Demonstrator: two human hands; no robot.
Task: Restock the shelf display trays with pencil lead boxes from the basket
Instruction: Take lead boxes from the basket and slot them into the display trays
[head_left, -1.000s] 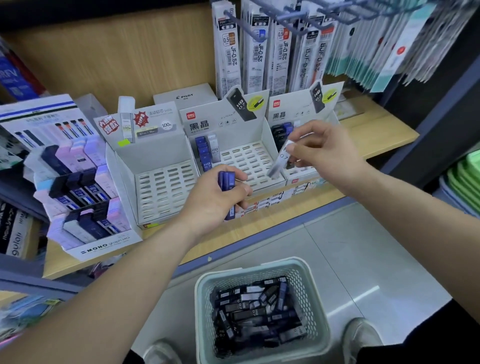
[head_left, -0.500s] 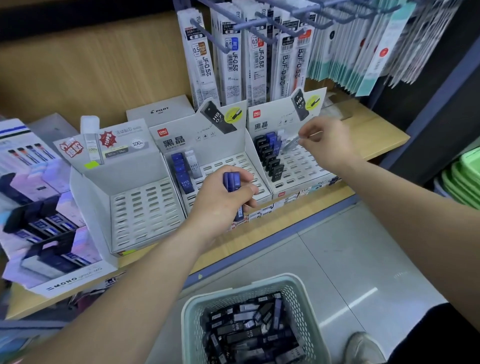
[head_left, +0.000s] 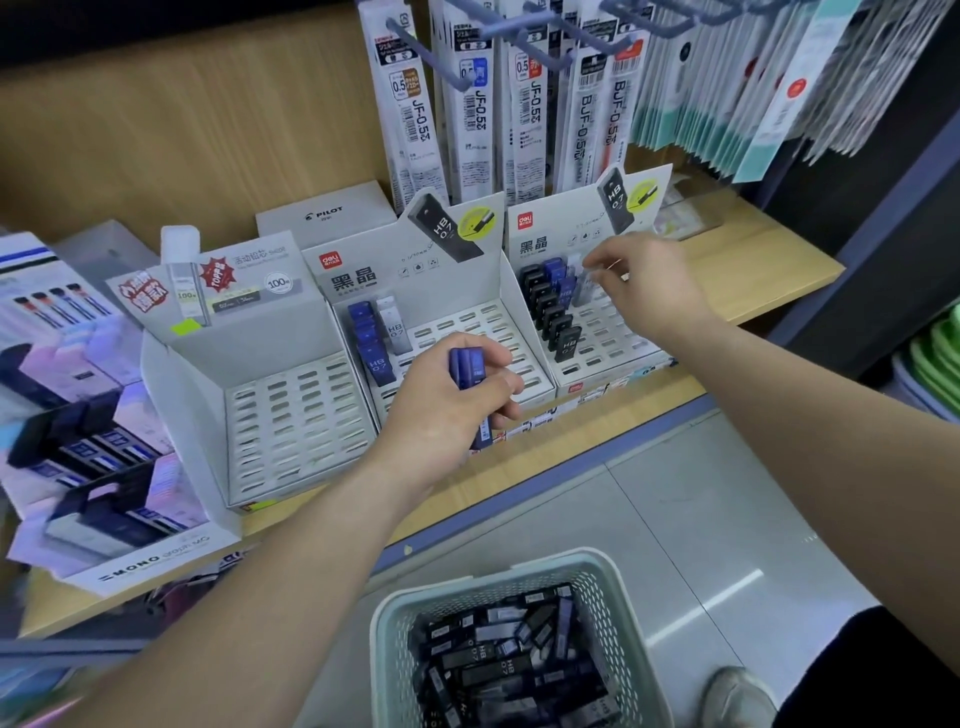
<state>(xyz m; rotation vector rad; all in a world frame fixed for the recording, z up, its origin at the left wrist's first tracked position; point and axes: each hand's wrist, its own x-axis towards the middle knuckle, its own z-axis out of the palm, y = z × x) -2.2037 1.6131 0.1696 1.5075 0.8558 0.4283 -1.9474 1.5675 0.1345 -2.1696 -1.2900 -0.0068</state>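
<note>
Left hand was held over front of middle tray, fingers curled round blue lead boxes. Right hand was extended into right tray, fingertips at clear box near black boxes; pinch or mere touch could not be told. Basket was seen on floor below shelf, filled with dark lead boxes.

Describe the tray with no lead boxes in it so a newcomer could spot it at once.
On the wooden shelf three white slotted trays stand side by side below the hanging refill packs. It is the leftmost tray, beside the MONO display. Unlike the other two, its slots are all bare, and its backboard carries a red starburst sticker.
</note>
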